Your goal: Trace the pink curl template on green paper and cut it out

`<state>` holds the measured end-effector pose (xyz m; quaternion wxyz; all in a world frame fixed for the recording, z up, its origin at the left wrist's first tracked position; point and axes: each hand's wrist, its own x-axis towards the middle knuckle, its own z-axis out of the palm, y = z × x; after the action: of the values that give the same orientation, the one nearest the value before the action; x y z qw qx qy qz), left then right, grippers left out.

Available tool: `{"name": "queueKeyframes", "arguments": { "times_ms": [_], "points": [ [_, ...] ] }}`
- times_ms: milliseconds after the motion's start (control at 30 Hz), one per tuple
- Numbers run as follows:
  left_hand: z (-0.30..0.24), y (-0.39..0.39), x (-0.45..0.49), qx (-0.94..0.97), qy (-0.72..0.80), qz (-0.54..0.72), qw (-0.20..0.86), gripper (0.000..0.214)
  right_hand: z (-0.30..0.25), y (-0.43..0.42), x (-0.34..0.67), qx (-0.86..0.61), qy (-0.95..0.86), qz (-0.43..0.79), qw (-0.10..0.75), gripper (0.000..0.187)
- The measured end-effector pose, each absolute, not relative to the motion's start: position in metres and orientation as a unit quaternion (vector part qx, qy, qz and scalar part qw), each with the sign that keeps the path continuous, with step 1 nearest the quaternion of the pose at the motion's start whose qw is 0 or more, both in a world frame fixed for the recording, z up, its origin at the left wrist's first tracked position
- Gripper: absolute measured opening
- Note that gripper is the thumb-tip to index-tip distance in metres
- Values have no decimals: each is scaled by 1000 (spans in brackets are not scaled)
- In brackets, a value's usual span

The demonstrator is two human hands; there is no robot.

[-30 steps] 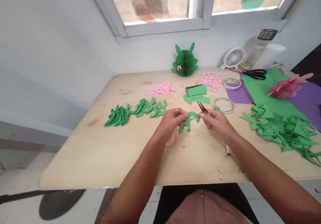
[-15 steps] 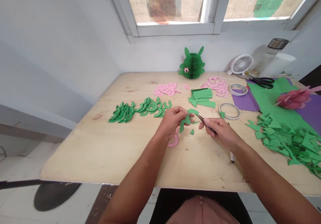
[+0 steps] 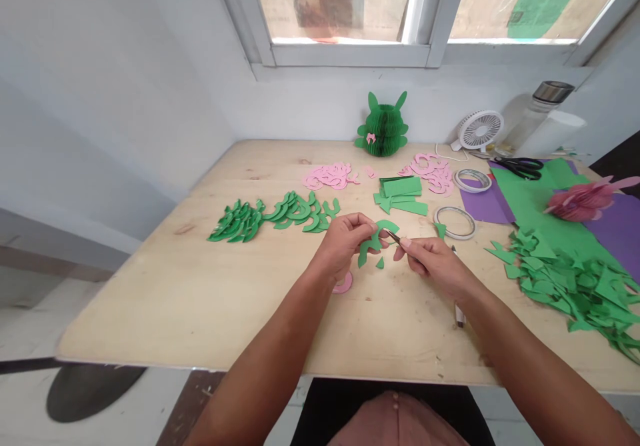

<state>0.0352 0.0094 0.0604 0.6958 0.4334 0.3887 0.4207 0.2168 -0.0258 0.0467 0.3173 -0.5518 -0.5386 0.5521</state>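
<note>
My left hand (image 3: 345,238) pinches a curved green paper cutout (image 3: 373,239) just above the wooden table (image 3: 200,299). My right hand (image 3: 431,261) is closed around small scissors (image 3: 393,236), whose blades meet the cutout's right edge. A small green offcut (image 3: 381,263) lies on the table under the cutout. A pink paper shape (image 3: 343,285) shows partly beneath my left wrist.
A row of cut green shapes (image 3: 273,216) lies to the left. Pink cutouts (image 3: 327,177), folded green strips (image 3: 401,194), tape rolls (image 3: 454,222), a green paper figure (image 3: 383,128), a fan (image 3: 479,129), black scissors (image 3: 520,164) and a scrap heap (image 3: 565,276) fill the back and right.
A small green offcut has dropped onto the table. The scissors moved from pointing away above the cutout to cutting at its right edge. The camera view shifted a little.
</note>
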Motion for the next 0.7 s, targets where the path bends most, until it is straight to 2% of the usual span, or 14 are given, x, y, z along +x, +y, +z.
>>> {"name": "queueKeyframes", "arguments": {
  "times_ms": [700],
  "points": [
    [58,9,37,436,398,418,691,17,45,-25,216,-567,-538,534,323,49]
  ]
}}
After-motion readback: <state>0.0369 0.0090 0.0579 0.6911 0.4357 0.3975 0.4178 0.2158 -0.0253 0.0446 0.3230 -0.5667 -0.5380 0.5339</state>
